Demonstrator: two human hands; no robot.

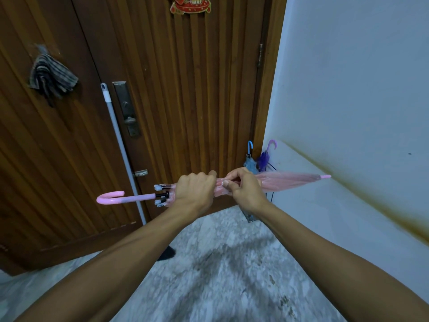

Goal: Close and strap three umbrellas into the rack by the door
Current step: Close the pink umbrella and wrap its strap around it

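You hold the closed pink translucent umbrella (287, 181) level across your body, its curved pink handle (111, 197) pointing left and its tip toward the white wall (348, 89) on the right. Your left hand (193, 192) is wrapped shut around the gathered canopy just past the rib ends, which keeps the folds bunched. Your right hand (246, 190) sits touching it, thumb and fingers pinched closed on the canopy fabric; the strap itself cannot be made out, but the pinch suggests you are winding or fastening it. Holding the umbrella crosswise gives both hands the same stretch of cloth to work on.

The black wire rack (270, 182) stands in the corner where the brown slatted wooden door (185, 89) meets the wall, largely hidden behind your right hand. A blue-handled umbrella (250, 159) and a purple umbrella (265, 156) already stand in it, so this looks like the last one.

The tip is near the wall, so swinging it upright calls for care. A grey mop pole (120, 147) leans on the door near the handle end. The marbled floor (220, 263) in front of you is open.
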